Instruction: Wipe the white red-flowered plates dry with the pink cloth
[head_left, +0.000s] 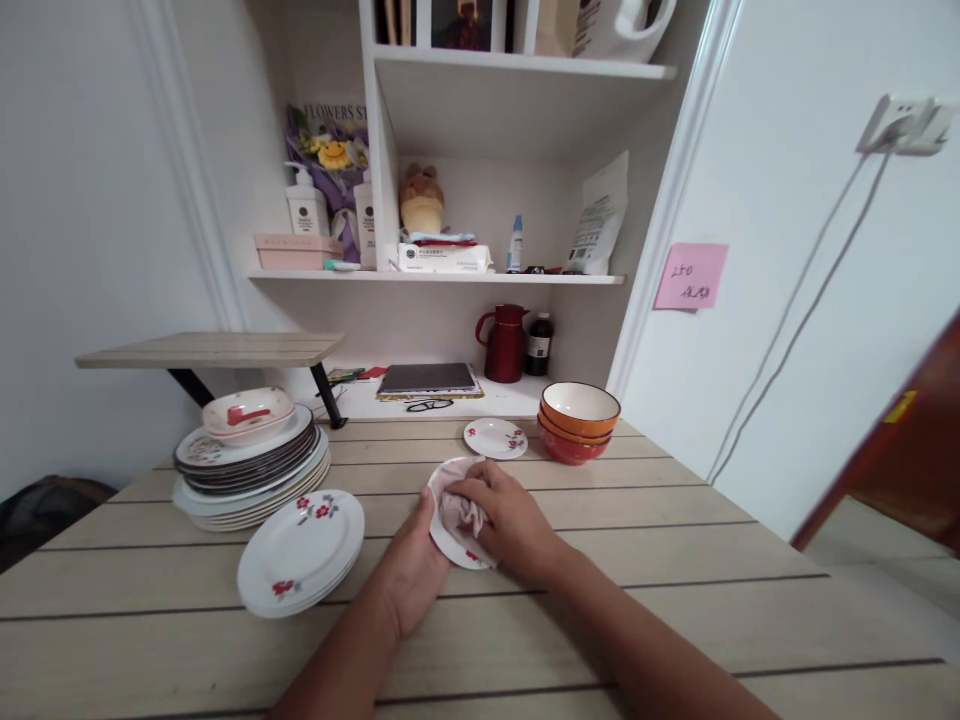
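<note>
My left hand [417,562] grips the left edge of a small white plate [442,540] with red flowers, tilted above the wooden table. With its fingers bunched, my right hand [517,520] presses a crumpled pale pink cloth [463,512] onto the plate's face. The cloth covers much of the plate. Just beyond lies another small flowered plate [495,438], flat on the table. To the left of my hands is a short stack of larger white flowered plates [304,550].
Bowls [576,430], orange over red, are stacked at the back right. A tall plate stack [251,470] with a dish [249,412] on top stands at left, near a small raised wooden shelf [214,347]. Behind are a laptop [427,377], glasses [430,405] and a red jug [505,345].
</note>
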